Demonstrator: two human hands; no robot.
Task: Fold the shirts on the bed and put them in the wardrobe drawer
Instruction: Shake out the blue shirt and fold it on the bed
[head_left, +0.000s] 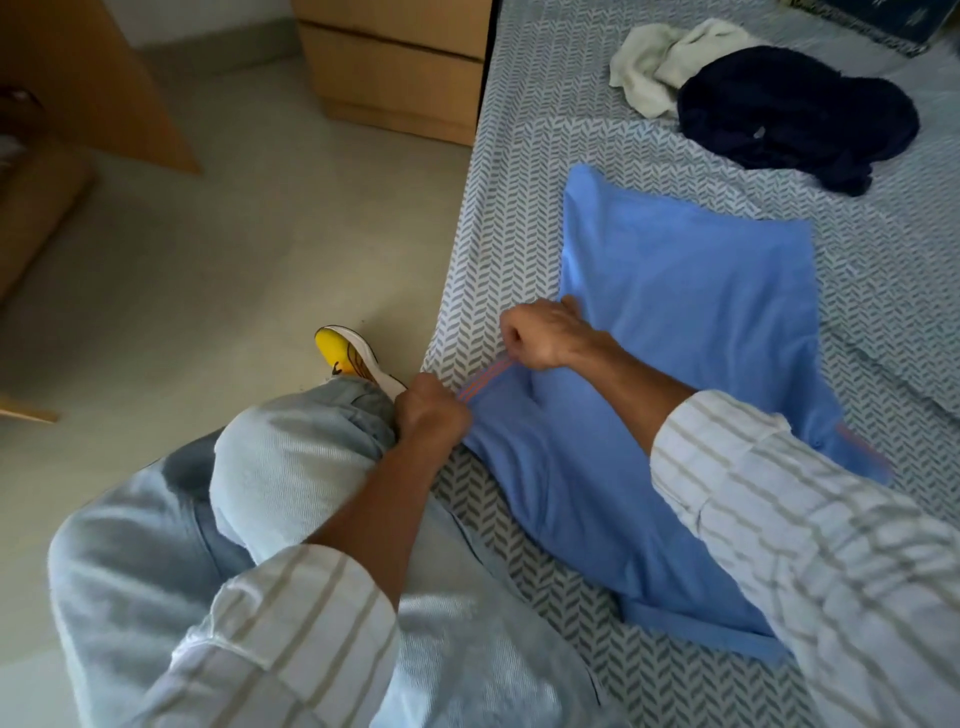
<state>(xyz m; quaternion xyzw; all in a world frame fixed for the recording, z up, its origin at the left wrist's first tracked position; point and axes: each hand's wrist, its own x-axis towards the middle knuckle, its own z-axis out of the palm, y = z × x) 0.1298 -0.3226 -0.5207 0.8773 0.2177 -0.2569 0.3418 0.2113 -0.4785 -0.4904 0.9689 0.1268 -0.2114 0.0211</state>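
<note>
— Okay, what have I got in front of me?

— I'm seeing the blue shirt (675, 322) spread flat on the bed (519, 156), partly folded, its body stretching away beyond both hands. The striped sleeve cuff (483, 382) sits right between them.

— And the hands themselves?

— My left hand (434, 415) is clenched round the near end of that red-striped cuff, fingers curled tight on the fabric, close against my raised knee. My right hand (545, 332) is just beyond it, farther onto the bed, pinching the other end of the cuff, knuckles up, with the forearm lying across the shirt. The cuff runs taut from one hand to the other.

— Anything else on the bed?

— Well beyond my right hand, toward the far side, a navy shirt (795, 114) lies crumpled, and a cream shirt (660, 62) is bunched just beside it, touching its far edge. Neither is folded.

— Where's the storage?

— Off beyond my left hand, past the edge of the bed, I see wooden drawers (395, 67) standing on the floor (208, 234), fronts shut. Whether that's the wardrobe drawer, I can't tell.

— And below the hands?

— My pale jeans (291, 467), knee bent up beside the left hand, and a yellow shoe (348, 358) planted on the floor just past it.
</note>
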